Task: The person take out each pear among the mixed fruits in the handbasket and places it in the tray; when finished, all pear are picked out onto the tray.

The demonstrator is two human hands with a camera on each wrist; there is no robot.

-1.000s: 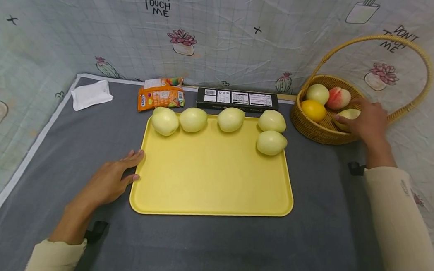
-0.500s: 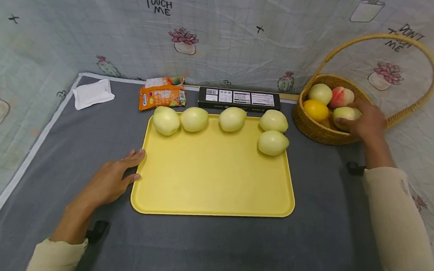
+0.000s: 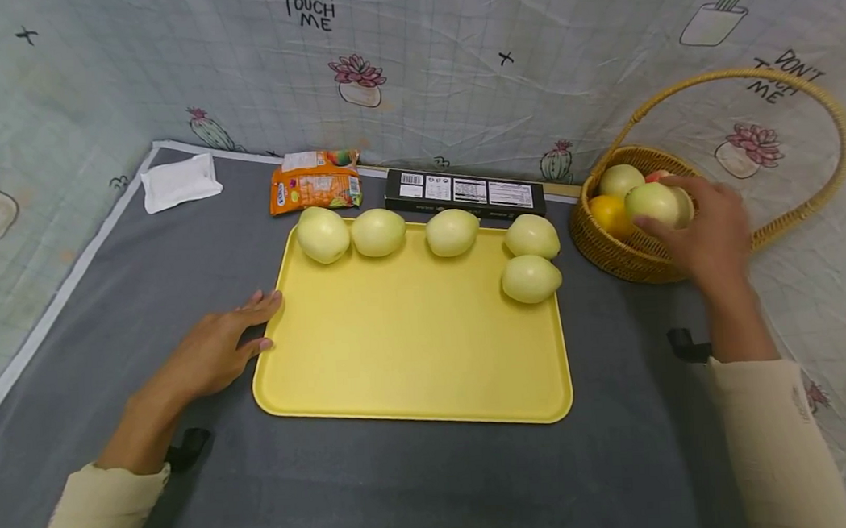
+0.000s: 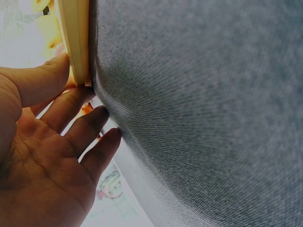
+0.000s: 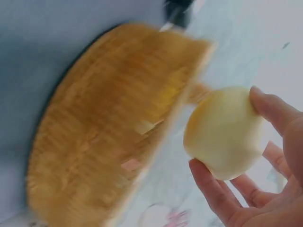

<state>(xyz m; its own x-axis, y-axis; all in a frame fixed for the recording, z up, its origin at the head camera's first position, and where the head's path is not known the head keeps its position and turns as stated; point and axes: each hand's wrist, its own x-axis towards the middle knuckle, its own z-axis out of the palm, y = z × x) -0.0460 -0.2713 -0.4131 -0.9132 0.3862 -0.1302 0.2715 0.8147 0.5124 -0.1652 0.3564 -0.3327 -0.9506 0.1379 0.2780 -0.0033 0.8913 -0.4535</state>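
My right hand (image 3: 719,230) grips a pale green, rounded fruit (image 3: 649,203) just over the wicker basket (image 3: 607,254). In the right wrist view that fruit (image 5: 225,135) sits between thumb and fingertips, beyond the basket's rim. Left in the basket are another pale green fruit (image 3: 621,179), an orange-yellow fruit (image 3: 609,215) and a red-and-white peach (image 3: 656,175), partly hidden. At the left edge of the yellow tray (image 3: 413,337), my left hand (image 3: 210,354) rests with fingers extended; the left wrist view has its thumb and fingertips at the tray's rim (image 4: 78,47).
Several pale green fruits (image 3: 452,232) line the tray's back edge and right corner. Behind it lie an orange snack packet (image 3: 316,188) and a long black box (image 3: 462,193). A white packet (image 3: 180,183) lies back left. The basket's tall handle (image 3: 839,138) arches rightward.
My right hand has lifted the pale green fruit from the basket's bottom, up and slightly left. The left hand stays at the tray's edge.
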